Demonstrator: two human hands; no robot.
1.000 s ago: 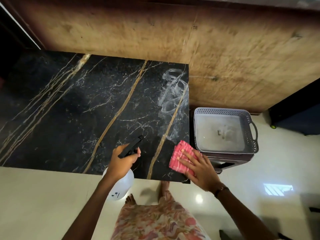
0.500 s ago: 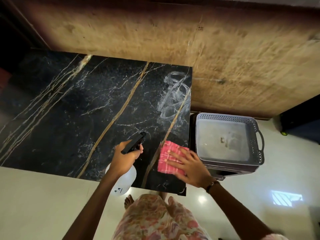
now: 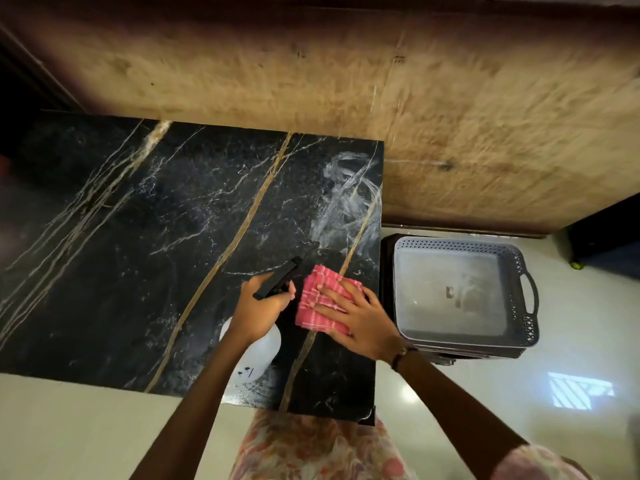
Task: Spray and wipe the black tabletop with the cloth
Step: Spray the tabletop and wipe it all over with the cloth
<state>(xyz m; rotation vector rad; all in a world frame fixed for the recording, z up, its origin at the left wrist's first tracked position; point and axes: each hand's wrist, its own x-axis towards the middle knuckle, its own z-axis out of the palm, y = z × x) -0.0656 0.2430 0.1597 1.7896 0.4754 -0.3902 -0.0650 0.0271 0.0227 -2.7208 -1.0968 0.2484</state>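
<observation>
Beyond my hands a rough, brown wooden wall [image 3: 450,109] ran across the far side, streaked and scuffed. To the right of my right hand a grey plastic basket [image 3: 519,268] with a perforated rim and side handle sat on a dark stand [image 3: 386,271]. The floor [image 3: 571,341] below my arms was pale, glossy tile, and a bright striped patch of light [image 3: 579,393] lay on it to my right. A dark piece of furniture [image 3: 609,233] stood further right.

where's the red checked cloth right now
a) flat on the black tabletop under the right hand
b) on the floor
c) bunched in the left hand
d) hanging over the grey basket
a: the cloth lies flat on the tabletop, pressed by the right hand; the left hand holds the spray bottle.
</observation>
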